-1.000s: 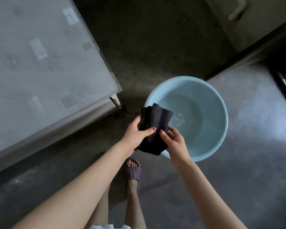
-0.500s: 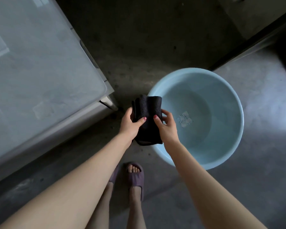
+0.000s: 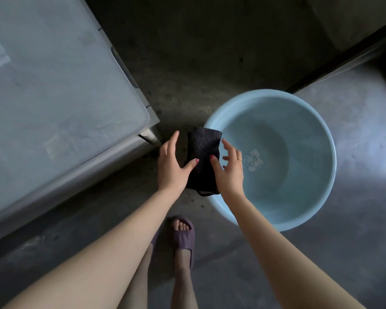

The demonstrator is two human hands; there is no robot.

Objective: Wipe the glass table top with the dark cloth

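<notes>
One dark cloth point(image 3: 204, 159), folded into an upright oblong, hangs in the air between two hands, over the near-left rim of the basin and above the floor, just off the near right corner of the bench. It is not touching the glass.

The left hand point(image 3: 171, 166) is to the left of the cloth with its back toward the camera. Its fingers are straight and lie together, pointing far, and its thumb reaches right so that the tip presses on the cloth's face. Whether the fingers behind the cloth also bear on it cannot be told. The right hand point(image 3: 230, 169) stands at the cloth's right edge. Its thumb tip rests on the cloth's face opposite the other thumb, while its fingers are spread apart, lightly bent and clear of the fabric. One thin ring point(image 3: 239, 159) sits on one of those fingers. Both bare forearms run in from the near edge, converging toward the cloth.

One pale blue round basin point(image 3: 321, 139) stands on the floor to the right, with one whitish patch point(image 3: 253, 160) on its bottom. One glass-topped bench point(image 3: 54, 97) fills the left side. Two purple slippers are on the feet below, the right one point(image 3: 183, 237) plainly seen, the left one point(image 3: 154, 236) mostly hidden behind the forearm. The grey concrete floor point(image 3: 210, 52) lies beneath everything.
</notes>
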